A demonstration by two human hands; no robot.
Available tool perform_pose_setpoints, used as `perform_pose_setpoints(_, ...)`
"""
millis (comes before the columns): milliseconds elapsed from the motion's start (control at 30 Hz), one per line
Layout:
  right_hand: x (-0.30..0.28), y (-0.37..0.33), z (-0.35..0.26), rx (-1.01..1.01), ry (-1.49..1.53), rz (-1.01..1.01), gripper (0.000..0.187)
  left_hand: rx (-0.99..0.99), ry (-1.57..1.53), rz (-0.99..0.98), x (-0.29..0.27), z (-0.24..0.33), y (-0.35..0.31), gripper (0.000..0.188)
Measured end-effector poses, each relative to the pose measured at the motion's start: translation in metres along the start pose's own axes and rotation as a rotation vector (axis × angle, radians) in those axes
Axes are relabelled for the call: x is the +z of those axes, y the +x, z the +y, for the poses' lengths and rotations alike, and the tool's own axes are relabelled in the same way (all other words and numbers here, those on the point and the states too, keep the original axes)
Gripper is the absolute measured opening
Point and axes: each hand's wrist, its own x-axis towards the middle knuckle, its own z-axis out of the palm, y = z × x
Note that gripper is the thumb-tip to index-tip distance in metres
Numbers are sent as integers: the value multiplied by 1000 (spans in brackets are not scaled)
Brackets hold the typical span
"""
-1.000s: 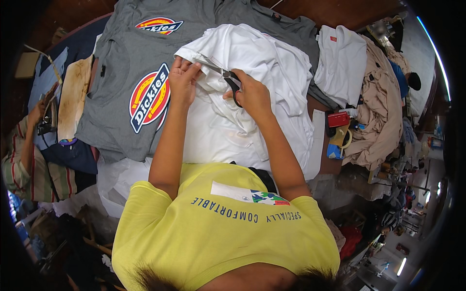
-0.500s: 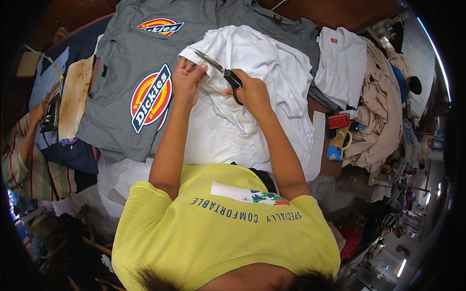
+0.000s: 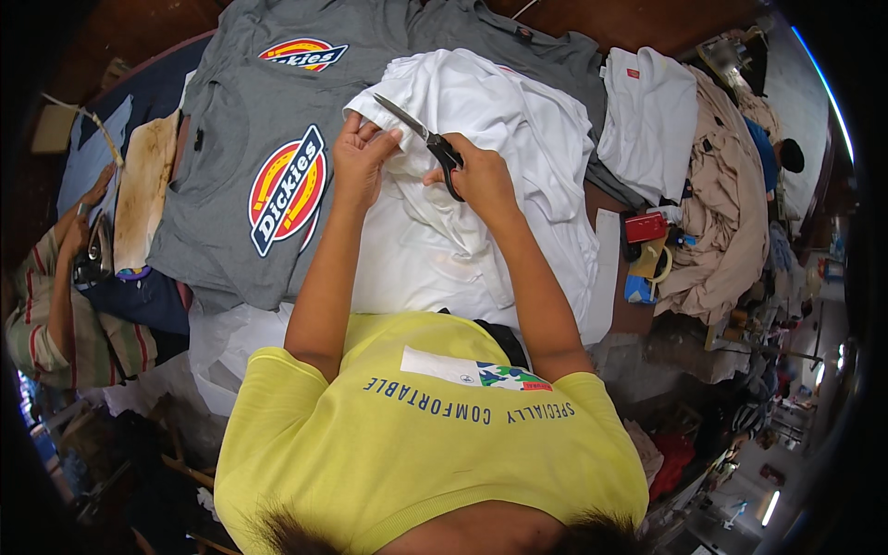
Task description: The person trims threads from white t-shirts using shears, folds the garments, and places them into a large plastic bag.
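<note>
Scissors (image 3: 431,140), blades pointing upper left, long axis diagonal

From head height, one wide fisheye view looks down closely over the hands (image 3: 363,168).

Brown tabletop (image 3: 633,319), bluish-white light strip (image 3: 826,91) at right, glowing tube lamp (image 3: 770,508) lower right

The right hand (image 3: 485,178) partly hides the scissors (image 3: 444,151); the top edge crops grey shirts (image 3: 375,26).
</note>
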Motion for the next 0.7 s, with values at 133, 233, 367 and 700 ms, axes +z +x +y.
perform_pose_setpoints(133, -10, -12, 5, 0, 133, 89, 56, -1, -31, 4, 5, 0, 1, 52)
perform_pose_setpoints(233, -32, -37, 35, 83, 346, 168, 60, -3, -31, 31, 8, 3, 2, 52)
perform_pose_setpoints(367, -113, -115, 57, 268, 173, 177, 63, 33, -31, 51, -5, 9, 15, 50)
perform_pose_setpoints(700, -198, -292, 240, 624, -339, 75, 50, 32, 566, -1586, 181, -49, -139, 51)
